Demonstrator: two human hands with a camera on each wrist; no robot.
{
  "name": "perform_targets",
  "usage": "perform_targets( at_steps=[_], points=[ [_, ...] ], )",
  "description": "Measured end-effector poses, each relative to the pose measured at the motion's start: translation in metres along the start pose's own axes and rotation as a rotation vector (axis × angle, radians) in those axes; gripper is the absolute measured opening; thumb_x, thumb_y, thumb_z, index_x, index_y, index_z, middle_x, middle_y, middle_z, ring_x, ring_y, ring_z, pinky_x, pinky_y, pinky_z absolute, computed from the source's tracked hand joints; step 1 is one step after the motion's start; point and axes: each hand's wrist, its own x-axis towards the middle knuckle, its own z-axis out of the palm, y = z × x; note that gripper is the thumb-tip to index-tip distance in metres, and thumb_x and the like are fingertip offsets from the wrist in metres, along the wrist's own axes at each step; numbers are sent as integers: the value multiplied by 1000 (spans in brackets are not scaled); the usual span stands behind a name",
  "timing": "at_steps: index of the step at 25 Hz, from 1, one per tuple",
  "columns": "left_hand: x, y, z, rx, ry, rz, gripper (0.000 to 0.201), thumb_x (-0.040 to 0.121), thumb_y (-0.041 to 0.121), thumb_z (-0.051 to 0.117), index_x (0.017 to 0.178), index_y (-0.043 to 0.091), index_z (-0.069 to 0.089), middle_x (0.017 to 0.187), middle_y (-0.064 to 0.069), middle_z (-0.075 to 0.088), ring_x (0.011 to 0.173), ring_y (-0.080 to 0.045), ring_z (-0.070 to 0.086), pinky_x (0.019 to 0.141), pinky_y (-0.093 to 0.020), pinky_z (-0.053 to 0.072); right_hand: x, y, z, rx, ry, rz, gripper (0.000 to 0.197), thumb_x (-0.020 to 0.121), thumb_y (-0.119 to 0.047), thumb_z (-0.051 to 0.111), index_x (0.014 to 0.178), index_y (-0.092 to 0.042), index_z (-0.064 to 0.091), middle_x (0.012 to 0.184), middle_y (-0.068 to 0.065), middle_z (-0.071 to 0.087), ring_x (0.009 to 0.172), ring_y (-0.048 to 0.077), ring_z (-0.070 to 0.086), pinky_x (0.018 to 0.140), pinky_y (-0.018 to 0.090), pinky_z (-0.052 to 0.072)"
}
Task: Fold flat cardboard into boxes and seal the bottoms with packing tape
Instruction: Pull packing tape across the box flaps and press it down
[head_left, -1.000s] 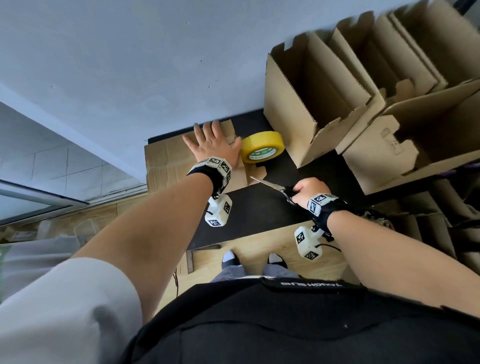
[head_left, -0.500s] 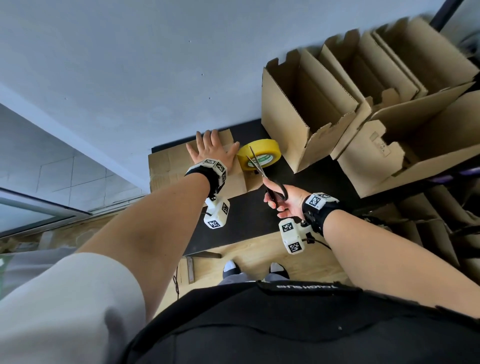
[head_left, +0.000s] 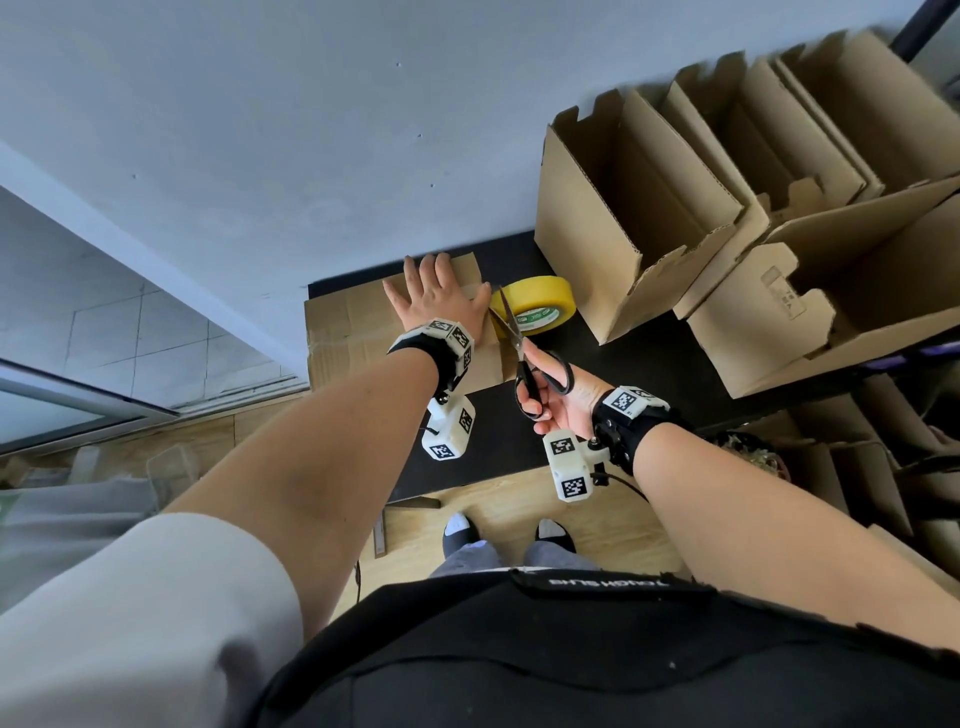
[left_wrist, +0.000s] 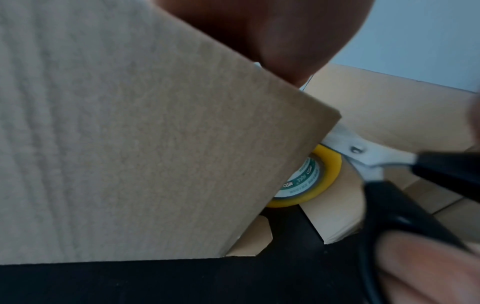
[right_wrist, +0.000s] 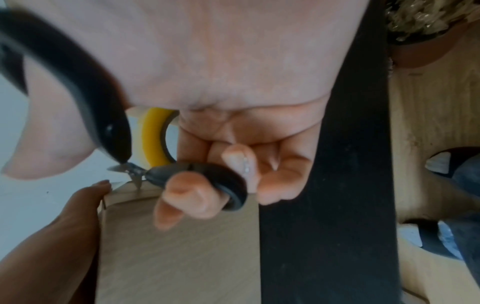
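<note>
Pressing flat on the box (head_left: 363, 332), the left hand (head_left: 436, 301) has stayed where it was a second ago, fingers spread and straight on the taped cardboard at the far left of the black counter (head_left: 623, 364). What changed is the right hand (head_left: 558, 400): a second ago it held the scissors (head_left: 524, 358) low over the counter, and it has since swung them up and across. Its fingers are curled through the black handles, and the blades stand narrowly apart, pointing far and left at the gap between the box edge and the yellow tape roll (head_left: 537, 309), which lies just right of the box. That suggests the strip is laid and the cut that frees it from the roll is next. The strip itself is too thin to make out. Finished boxes (head_left: 623, 218) stand on the right.
</note>
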Motion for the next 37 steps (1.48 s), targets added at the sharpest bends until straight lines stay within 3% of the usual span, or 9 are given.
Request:
perform_targets(
  at_steps=[5, 12, 17, 19, 23, 26, 29, 33, 37],
  points=[
    [-1, 2, 0, 2, 29, -10, 74, 93, 60, 35, 149, 14, 25, 156, -3, 28, 150, -29, 5, 118, -60, -2, 28, -12, 16, 16, 55, -34, 54, 80, -72, 54, 68, -19, 50, 63, 0, 43, 54, 14, 29, 55, 28, 26],
    [2, 8, -6, -80, 58, -71, 73, 82, 57, 53, 140, 16, 36, 143, -2, 41, 146, -29, 18, 117, -61, 1, 47, -4, 18, -24, 221, -20, 49, 88, -65, 51, 69, -21, 45, 60, -3, 43, 52, 14, 30, 65, 29, 38],
    [4, 17, -5, -51, 79, -134, 68, 76, 57, 55, 127, 16, 41, 131, -3, 45, 137, -31, 28, 116, -63, 6, 54, -13, 10, -188, 355, -67, 52, 84, -58, 64, 63, -11, 57, 58, 5, 55, 45, 13, 40, 50, 23, 37],
    [4, 19, -3, -43, 98, -142, 63, 76, 51, 57, 125, 15, 41, 130, -3, 45, 136, -31, 29, 116, -63, 7, 58, -16, 1, -302, 429, -121, 49, 83, -55, 68, 65, -10, 65, 63, 8, 63, 50, 14, 50, 48, 23, 38],
    [7, 23, -2, -60, 82, -168, 60, 73, 32, 63, 125, 12, 40, 132, -5, 43, 138, -32, 25, 116, -63, 5, 61, -17, -21, -725, 609, -191, 45, 78, -54, 72, 65, -11, 67, 68, 5, 69, 67, 24, 62, 61, 29, 46],
    [9, 24, 1, -80, 104, -161, 55, 80, 34, 60, 126, 11, 40, 132, -5, 44, 140, -33, 24, 115, -64, 6, 56, -22, -22, -1058, 689, -179, 45, 80, -54, 69, 63, -14, 62, 61, -1, 60, 63, 21, 56, 54, 26, 38],
    [7, 22, 1, -94, 104, -152, 60, 82, 40, 61, 131, 11, 40, 136, -5, 45, 143, -33, 21, 115, -64, 5, 59, -20, -20, -1185, 717, -145, 41, 81, -46, 70, 61, -13, 56, 60, 1, 57, 60, 23, 55, 51, 24, 34],
    [10, 15, -3, -245, 111, -143, 64, 90, 55, 52, 137, 14, 42, 144, -2, 43, 147, -29, 18, 116, -58, -1, 69, -11, -20, -1144, 752, -120, 37, 82, -44, 68, 69, -11, 60, 73, 4, 62, 73, 30, 62, 61, 28, 44],
    [8, -10, -14, -564, 232, -45, 41, 99, 25, 48, 135, 7, 48, 145, -8, 44, 138, -26, 35, 117, -41, 22, 77, -5, -21, -1184, 679, -9, 32, 83, -42, 68, 79, -11, 64, 87, 9, 67, 85, 33, 64, 68, 31, 48]
  ],
)
